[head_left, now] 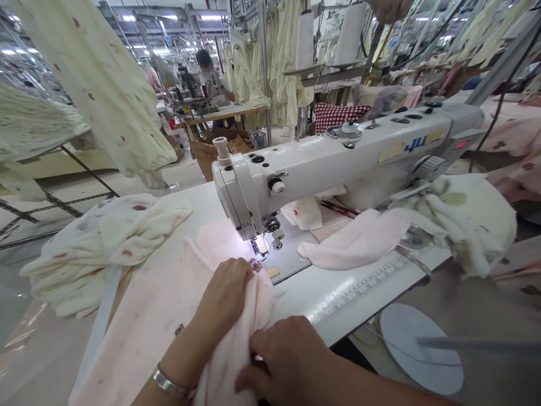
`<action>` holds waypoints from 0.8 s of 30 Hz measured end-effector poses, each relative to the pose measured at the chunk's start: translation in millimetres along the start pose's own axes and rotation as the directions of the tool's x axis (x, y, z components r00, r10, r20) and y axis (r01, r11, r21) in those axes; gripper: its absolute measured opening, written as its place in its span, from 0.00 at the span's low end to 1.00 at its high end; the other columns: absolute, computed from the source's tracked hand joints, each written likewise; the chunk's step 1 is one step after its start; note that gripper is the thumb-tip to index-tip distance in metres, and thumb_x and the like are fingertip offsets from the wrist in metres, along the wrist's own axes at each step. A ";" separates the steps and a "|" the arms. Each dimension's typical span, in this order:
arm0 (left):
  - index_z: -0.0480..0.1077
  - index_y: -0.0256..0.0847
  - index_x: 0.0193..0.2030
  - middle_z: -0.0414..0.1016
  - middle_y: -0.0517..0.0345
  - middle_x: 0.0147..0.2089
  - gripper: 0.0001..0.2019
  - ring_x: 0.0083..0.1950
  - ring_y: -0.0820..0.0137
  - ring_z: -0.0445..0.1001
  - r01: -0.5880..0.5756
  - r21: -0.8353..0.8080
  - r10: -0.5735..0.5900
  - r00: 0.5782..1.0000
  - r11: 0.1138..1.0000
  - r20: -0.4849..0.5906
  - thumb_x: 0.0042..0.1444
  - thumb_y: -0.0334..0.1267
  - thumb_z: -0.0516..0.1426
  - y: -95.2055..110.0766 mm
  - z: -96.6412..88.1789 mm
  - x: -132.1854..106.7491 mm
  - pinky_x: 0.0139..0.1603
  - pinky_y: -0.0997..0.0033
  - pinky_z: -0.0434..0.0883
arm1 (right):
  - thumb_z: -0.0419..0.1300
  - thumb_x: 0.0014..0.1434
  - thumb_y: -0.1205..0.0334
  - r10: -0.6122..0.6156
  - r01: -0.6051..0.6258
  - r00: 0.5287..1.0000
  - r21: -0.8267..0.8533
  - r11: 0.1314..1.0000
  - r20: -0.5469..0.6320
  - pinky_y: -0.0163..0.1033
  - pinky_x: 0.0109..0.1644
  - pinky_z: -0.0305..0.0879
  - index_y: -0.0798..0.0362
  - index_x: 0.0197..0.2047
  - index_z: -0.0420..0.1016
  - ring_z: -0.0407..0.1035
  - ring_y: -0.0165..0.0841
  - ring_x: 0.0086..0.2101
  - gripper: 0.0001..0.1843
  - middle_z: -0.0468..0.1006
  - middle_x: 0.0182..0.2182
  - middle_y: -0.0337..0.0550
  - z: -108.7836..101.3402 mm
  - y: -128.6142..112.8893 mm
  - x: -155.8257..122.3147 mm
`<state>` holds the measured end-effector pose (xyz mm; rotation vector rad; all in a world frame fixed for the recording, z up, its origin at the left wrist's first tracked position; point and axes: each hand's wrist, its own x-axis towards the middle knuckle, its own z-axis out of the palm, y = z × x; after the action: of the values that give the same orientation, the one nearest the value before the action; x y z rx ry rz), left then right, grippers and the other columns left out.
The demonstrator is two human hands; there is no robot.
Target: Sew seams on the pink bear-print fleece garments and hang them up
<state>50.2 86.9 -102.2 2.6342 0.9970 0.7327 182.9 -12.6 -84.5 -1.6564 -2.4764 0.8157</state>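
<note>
Pale pink fabric (147, 316) with small dark motifs spreads over the left of the sewing table and runs up towards the needle. My left hand (226, 287), with a silver bracelet at the wrist, is closed on this fabric just in front of the presser foot (258, 246). Nearer to me, my right hand (287, 349) pinches a fold of the same fabric between thumb and fingers. The white sewing machine (313, 169) stands across the table, its lamp lighting the needle area. A patterned bit of cloth shows at my left fingertips.
Bunched cream fabric (114, 237) lies at the table's left edge. A pink piece (359, 239) and a cream bundle (465, 214) lie on the right, near black-and-red scissors or tweezers (340, 209). A round white disc (420, 347) sits below the edge. A person (213, 84) works farther back.
</note>
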 end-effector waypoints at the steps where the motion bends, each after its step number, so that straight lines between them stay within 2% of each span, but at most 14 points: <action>1: 0.58 0.41 0.35 0.68 0.55 0.38 0.08 0.39 0.67 0.64 -0.017 0.002 0.017 0.999 1.000 -0.046 0.61 0.26 0.44 -1.1 0.7 -3.3 0.41 0.63 0.65 | 0.53 0.58 0.42 0.002 -0.002 1.000 0.000 1.000 0.016 0.37 0.26 0.48 0.53 0.33 0.73 0.70 0.37 0.27 0.22 0.79 0.28 0.45 0.9 -1.3 -0.5; 4: 0.57 0.40 0.37 0.66 0.52 0.43 0.08 0.46 0.66 0.63 -0.069 0.018 0.071 0.984 0.997 -0.164 0.59 0.23 0.45 -1.4 0.1 -10.4 0.45 0.62 0.64 | 0.55 0.55 0.54 -0.004 0.003 1.000 0.161 0.987 0.004 0.36 0.26 0.48 0.54 0.28 0.69 0.66 0.33 0.24 0.12 0.76 0.24 0.43 7.8 -0.8 -5.9; 6: 0.57 0.40 0.37 0.65 0.53 0.41 0.09 0.44 0.67 0.63 -0.090 0.024 0.093 0.974 0.996 -0.208 0.58 0.21 0.46 0.2 0.4 -12.7 0.43 0.63 0.64 | 0.57 0.51 0.57 0.024 0.003 0.998 0.473 0.881 -0.050 0.33 0.25 0.49 0.54 0.25 0.64 0.61 0.28 0.22 0.10 0.69 0.20 0.37 15.9 0.7 -11.0; 7: 0.57 0.41 0.36 0.65 0.54 0.40 0.09 0.42 0.67 0.63 -0.098 0.023 0.101 0.971 0.995 -0.219 0.58 0.21 0.46 1.2 1.1 -13.3 0.41 0.64 0.65 | 0.58 0.50 0.57 0.050 0.002 0.997 0.665 0.747 -0.060 0.32 0.25 0.49 0.54 0.24 0.61 0.58 0.26 0.21 0.12 0.65 0.19 0.34 20.3 0.8 -13.5; 8: 0.57 0.41 0.36 0.65 0.55 0.38 0.10 0.40 0.68 0.63 -0.103 0.019 0.105 0.969 0.994 -0.221 0.58 0.21 0.46 2.1 2.0 -13.6 0.40 0.65 0.65 | 0.60 0.50 0.56 0.079 0.001 0.995 0.840 0.542 -0.052 0.31 0.24 0.49 0.53 0.24 0.58 0.55 0.24 0.21 0.14 0.62 0.19 0.32 24.6 0.2 -15.6; 9: 0.56 0.41 0.35 0.65 0.56 0.37 0.10 0.39 0.69 0.63 -0.104 0.015 0.105 0.970 0.994 -0.217 0.58 0.21 0.46 2.8 3.0 -13.7 0.38 0.66 0.65 | 0.61 0.49 0.53 0.102 -0.005 0.994 0.959 0.284 -0.025 0.30 0.24 0.50 0.53 0.26 0.57 0.55 0.23 0.21 0.17 0.61 0.20 0.31 28.5 -1.1 -17.2; 11: 0.57 0.41 0.34 0.66 0.56 0.35 0.09 0.37 0.69 0.63 -0.092 0.007 0.092 0.975 0.996 -0.202 0.58 0.21 0.46 3.7 4.4 -14.0 0.37 0.67 0.65 | 0.66 0.46 0.50 0.122 -0.021 0.991 0.975 -0.220 0.049 0.30 0.26 0.55 0.52 0.31 0.57 0.58 0.22 0.22 0.22 0.64 0.25 0.31 34.3 -5.3 -18.8; 12: 0.57 0.41 0.35 0.66 0.56 0.35 0.09 0.37 0.69 0.63 -0.082 0.004 0.081 0.978 0.997 -0.193 0.58 0.22 0.47 3.8 4.7 -14.1 0.36 0.67 0.65 | 0.68 0.45 0.49 0.118 -0.028 0.990 0.919 -0.394 0.080 0.31 0.28 0.58 0.51 0.35 0.59 0.62 0.23 0.23 0.24 0.67 0.27 0.32 36.0 -7.6 -19.0; 13: 0.57 0.41 0.35 0.66 0.56 0.35 0.09 0.37 0.68 0.63 -0.072 0.002 0.071 0.980 0.997 -0.184 0.58 0.22 0.47 3.9 4.5 -14.3 0.36 0.67 0.65 | 0.69 0.45 0.49 0.099 -0.044 0.989 0.863 -0.503 0.108 0.33 0.31 0.61 0.51 0.38 0.61 0.66 0.25 0.25 0.26 0.70 0.29 0.33 36.7 -9.4 -19.0; 15: 0.57 0.41 0.35 0.66 0.56 0.34 0.09 0.36 0.68 0.64 -0.063 -0.002 0.061 0.984 0.998 -0.168 0.58 0.22 0.46 4.0 3.3 -14.6 0.35 0.67 0.65 | 0.68 0.47 0.50 0.033 -0.098 0.989 0.809 -0.579 0.144 0.36 0.36 0.64 0.54 0.42 0.65 0.70 0.29 0.28 0.25 0.72 0.27 0.36 35.3 -11.3 -19.4; 18: 0.57 0.41 0.36 0.66 0.57 0.33 0.08 0.34 0.69 0.63 -0.057 0.000 0.056 0.990 0.998 -0.131 0.59 0.23 0.45 4.1 0.8 -14.6 0.33 0.69 0.64 | 0.68 0.47 0.53 -0.032 -0.131 0.990 0.789 -0.601 0.141 0.38 0.40 0.65 0.58 0.40 0.71 0.71 0.33 0.30 0.21 0.73 0.24 0.39 28.3 -9.4 -23.7; 20: 0.57 0.41 0.35 0.66 0.58 0.32 0.08 0.33 0.69 0.63 -0.050 0.011 0.051 0.995 0.999 -0.089 0.59 0.24 0.45 4.5 0.4 -14.0 0.33 0.69 0.64 | 0.69 0.46 0.56 -0.008 -0.125 0.988 0.780 -0.613 0.151 0.38 0.40 0.65 0.57 0.41 0.71 0.72 0.33 0.31 0.22 0.74 0.25 0.39 23.8 -6.3 -29.6; 22: 0.58 0.42 0.35 0.66 0.59 0.31 0.08 0.32 0.69 0.63 -0.042 0.025 0.043 0.998 0.999 -0.040 0.59 0.25 0.45 5.4 1.0 -12.8 0.32 0.68 0.63 | 0.69 0.46 0.55 0.027 -0.125 0.984 0.792 -0.598 0.177 0.37 0.40 0.65 0.57 0.44 0.69 0.72 0.32 0.31 0.24 0.74 0.28 0.40 23.0 -2.2 -36.5; 24: 0.58 0.42 0.34 0.66 0.60 0.31 0.08 0.31 0.69 0.63 -0.033 0.036 0.033 0.999 0.999 0.004 0.59 0.26 0.44 6.9 1.0 -11.0 0.32 0.69 0.62 | 0.70 0.45 0.52 0.047 -0.129 0.982 0.832 -0.539 0.182 0.36 0.41 0.64 0.57 0.45 0.67 0.72 0.31 0.32 0.28 0.74 0.30 0.41 26.6 3.4 -42.9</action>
<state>47.4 74.4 -104.5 2.6882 0.9769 0.7233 195.4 -59.6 -98.6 -0.7491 -0.2622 2.0905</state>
